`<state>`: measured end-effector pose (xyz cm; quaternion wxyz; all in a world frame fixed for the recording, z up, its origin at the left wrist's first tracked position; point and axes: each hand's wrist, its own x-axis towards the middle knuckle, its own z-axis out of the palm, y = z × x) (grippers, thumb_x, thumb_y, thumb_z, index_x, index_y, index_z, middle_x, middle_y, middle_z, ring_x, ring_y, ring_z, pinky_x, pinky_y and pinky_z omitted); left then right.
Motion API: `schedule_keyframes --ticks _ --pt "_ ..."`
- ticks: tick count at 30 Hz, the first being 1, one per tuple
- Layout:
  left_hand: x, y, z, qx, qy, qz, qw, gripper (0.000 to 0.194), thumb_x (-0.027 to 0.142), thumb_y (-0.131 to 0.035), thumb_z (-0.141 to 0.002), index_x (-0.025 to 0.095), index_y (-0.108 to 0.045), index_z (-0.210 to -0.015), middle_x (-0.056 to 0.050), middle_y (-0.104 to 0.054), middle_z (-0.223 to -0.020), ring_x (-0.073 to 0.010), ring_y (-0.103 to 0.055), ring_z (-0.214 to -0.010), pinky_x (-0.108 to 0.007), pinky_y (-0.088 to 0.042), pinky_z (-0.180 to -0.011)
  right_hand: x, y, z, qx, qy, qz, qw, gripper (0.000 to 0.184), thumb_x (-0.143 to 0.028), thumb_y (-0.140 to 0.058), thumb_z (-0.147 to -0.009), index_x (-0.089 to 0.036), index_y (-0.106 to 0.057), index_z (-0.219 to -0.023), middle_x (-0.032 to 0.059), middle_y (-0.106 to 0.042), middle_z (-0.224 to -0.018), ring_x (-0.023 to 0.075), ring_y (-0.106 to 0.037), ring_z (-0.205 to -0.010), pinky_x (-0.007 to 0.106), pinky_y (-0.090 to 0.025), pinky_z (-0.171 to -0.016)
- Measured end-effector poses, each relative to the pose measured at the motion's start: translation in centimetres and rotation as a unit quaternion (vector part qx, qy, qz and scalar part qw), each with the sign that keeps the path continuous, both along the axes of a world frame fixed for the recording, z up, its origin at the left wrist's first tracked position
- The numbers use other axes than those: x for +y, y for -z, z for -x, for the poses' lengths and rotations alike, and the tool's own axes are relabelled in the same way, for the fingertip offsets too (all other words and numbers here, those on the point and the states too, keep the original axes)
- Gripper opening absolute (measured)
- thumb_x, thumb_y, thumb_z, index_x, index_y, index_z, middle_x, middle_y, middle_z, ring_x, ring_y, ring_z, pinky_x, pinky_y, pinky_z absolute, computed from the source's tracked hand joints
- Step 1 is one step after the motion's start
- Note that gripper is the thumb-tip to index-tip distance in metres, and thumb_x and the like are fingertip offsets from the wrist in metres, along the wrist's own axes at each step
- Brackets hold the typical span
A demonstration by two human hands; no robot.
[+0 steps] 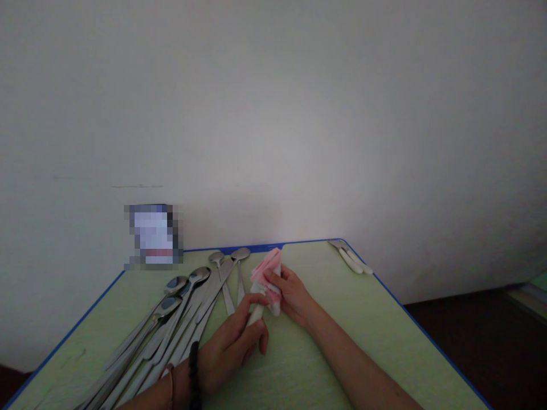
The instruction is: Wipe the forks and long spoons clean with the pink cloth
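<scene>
Pink-and-white cloth — folded about a pale-handled utensil, far end hidden — is held over the table. Right hand pinches cloth; left hand grips handle. Long spoons spread leftward; two white-handled utensils lie at the far right corner.

the spoons are smooth, glossy metal. the pink and white cloth looks soft and matt. the pale cutlery handles look like smooth plastic. the tabletop is smooth with a faint sheen, the wall matt.
</scene>
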<state>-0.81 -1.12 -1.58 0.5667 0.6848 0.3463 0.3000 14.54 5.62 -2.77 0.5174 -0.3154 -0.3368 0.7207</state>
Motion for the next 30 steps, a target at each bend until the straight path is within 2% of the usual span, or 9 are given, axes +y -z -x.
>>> schedule_keyframes --ticks 3,7,12,17,22,26,30 --pt "0.0 0.1 -0.1 -0.014 -0.013 0.005 1.0 0.033 0.039 -0.03 -0.094 0.021 -0.026 -0.121 0.004 -0.053 -0.07 -0.0084 -0.038 -0.049 -0.019 -0.032 -0.046 -0.1 -0.2 0.0 0.008 0.001 0.003 1.0 0.026 -0.027 -0.073 -0.064 -0.015 -0.062 -0.083 0.0002 -0.065 -0.072 0.0096 -0.055 -0.061 0.021 -0.042 -0.059" --pt "0.4 0.4 -0.3 -0.061 -0.063 0.019 0.996 0.037 0.04 -0.031 -0.093 0.023 -0.02 -0.125 0.003 -0.051 -0.076 -0.007 -0.035 -0.047 -0.018 -0.027 -0.042 -0.1 -0.5 0.1 0.043 0.021 0.025 0.999 0.026 -0.027 -0.073 -0.064 -0.014 -0.063 -0.084 0.0004 -0.065 -0.072 0.01 -0.056 -0.062 0.022 -0.043 -0.062" --pt "0.8 0.6 -0.3 -0.08 -0.137 -0.001 0.987 0.038 0.038 -0.04 -0.091 0.026 -0.023 -0.123 0.004 -0.044 -0.078 -0.0096 -0.04 -0.06 -0.018 -0.033 -0.05 0.0 -0.5 0.0 0.072 0.05 0.033 0.996 0.023 -0.025 -0.073 -0.064 -0.015 -0.062 -0.082 0.0003 -0.065 -0.071 0.0111 -0.057 -0.063 0.024 -0.044 -0.063" --pt "0.6 0.0 -0.2 -0.087 -0.108 0.021 0.99 0.034 0.041 -0.039 -0.091 0.026 -0.029 -0.119 0.003 -0.046 -0.079 -0.0084 -0.038 -0.055 -0.018 -0.031 -0.047 0.5 0.0 -0.2 0.1 0.101 0.037 0.989 0.023 -0.028 -0.073 -0.064 -0.017 -0.061 -0.08 -0.0011 -0.064 -0.071 0.0108 -0.056 -0.063 0.023 -0.044 -0.062" --pt "0.3 -0.5 0.0 -0.058 -0.041 -0.016 0.997 0.029 0.039 -0.04 -0.091 0.02 -0.047 -0.111 0.0 -0.05 -0.082 -0.0097 -0.045 -0.061 -0.02 -0.034 -0.05 0.6 0.1 -0.2 0.085 0.108 0.035 0.99 0.024 -0.031 -0.072 -0.064 -0.02 -0.06 -0.082 -0.0035 -0.061 -0.064 0.0103 -0.052 -0.056 0.022 -0.04 -0.052" --pt "0.5 0.0 -0.1 -0.034 -0.033 -0.025 0.999 0.032 0.039 -0.042 -0.09 0.021 -0.047 -0.116 -0.003 -0.052 -0.092 -0.0098 -0.048 -0.062 -0.02 -0.036 -0.05 0.4 0.0 0.0 0.055 0.102 0.012 0.993 0.026 -0.031 -0.071 -0.065 -0.02 -0.06 -0.086 -0.0036 -0.06 -0.063 0.0107 -0.051 -0.054 0.023 -0.039 -0.052" --pt "0.8 0.3 -0.2 -0.007 -0.034 -0.035 0.999 0.031 0.034 -0.042 -0.09 0.022 -0.042 -0.119 0.0 -0.05 -0.087 -0.0095 -0.049 -0.062 -0.021 -0.039 -0.056 0.5 0.1 0.1 0.052 0.112 0.023 0.992 0.025 -0.03 -0.073 -0.063 -0.019 -0.059 -0.082 -0.0029 -0.062 -0.064 0.0107 -0.052 -0.055 0.023 -0.04 -0.053"
